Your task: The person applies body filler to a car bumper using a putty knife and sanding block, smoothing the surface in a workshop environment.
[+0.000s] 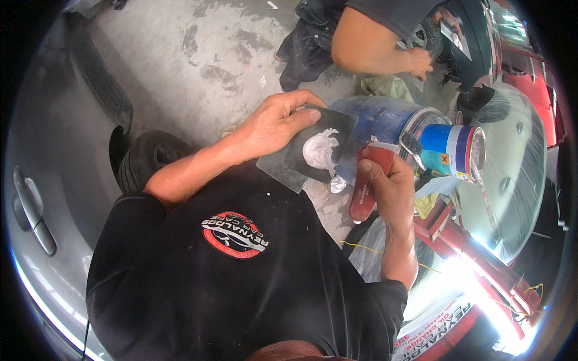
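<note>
Nearest the camera is the person's black shirt [241, 283] with a round red-and-white badge on its chest.

Just beyond the shirt, the right hand [388, 186] is closed around a red tube [368, 183], fingers wrapped over its upper part; the tube's lower end hangs free below the fist and points down toward the floor.

Left of the tube, the left hand [274, 123] grips a dark flat board [316, 150] by its upper left edge, thumb on top and fingers curled over the rim. A lump of white putty [319, 150] sits on the board, near its right side, just beside the top of the tube. A second, greyer sheet shows under the board's lower left edge.

Right of the tube lies a tin can [454, 153] on its side, blue, white and red, its open mouth turned right. Behind the board and touching the can's left end is a blue drum [376, 117].

Far left of the board is a silver car door [36, 204] with a handle, and a black tyre [147, 153] lies by the person's left forearm.

Beyond the drum, another person's hand [418, 60] reaches toward a dark green panel [475, 42]. The grey concrete floor [198, 54] is stained with dark patches.
</note>
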A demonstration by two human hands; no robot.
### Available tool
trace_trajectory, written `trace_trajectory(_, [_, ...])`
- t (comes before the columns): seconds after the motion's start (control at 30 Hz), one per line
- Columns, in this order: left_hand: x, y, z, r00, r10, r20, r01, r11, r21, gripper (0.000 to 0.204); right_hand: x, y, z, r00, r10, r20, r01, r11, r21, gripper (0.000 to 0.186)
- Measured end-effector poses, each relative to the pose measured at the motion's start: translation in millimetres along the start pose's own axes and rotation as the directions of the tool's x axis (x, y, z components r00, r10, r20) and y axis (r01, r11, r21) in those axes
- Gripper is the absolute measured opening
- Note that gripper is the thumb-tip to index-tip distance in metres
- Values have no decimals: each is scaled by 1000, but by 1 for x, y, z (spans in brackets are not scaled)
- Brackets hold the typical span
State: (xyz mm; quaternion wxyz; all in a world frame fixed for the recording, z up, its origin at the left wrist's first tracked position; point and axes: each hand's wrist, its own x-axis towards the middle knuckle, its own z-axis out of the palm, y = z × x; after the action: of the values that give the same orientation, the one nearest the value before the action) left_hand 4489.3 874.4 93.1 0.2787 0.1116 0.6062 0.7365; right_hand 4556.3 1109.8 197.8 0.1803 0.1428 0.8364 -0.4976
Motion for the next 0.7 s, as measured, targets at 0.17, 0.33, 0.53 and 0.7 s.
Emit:
trace_trajectory(0.17, [-5,7,3,999,35,14,-34,998,-47,27,2,-8,-6,1000,-20,12,21,997,-68,23])
trace_trajectory(0.33, [-10,17,10,996,87,-31,-90,992,-90,22,-1,-17,-8,998,-53,22,56,982,-179,18])
trace_trajectory(0.53, [-11,15,8,992,117,44,-116,993,-26,27,0,-24,-2,995,-85,45,90,987,-132,15])
trace_trajectory(0.7, [-11,15,8,990,135,38,-133,990,-44,26,2,-28,0,996,-53,78,60,994,-87,16])
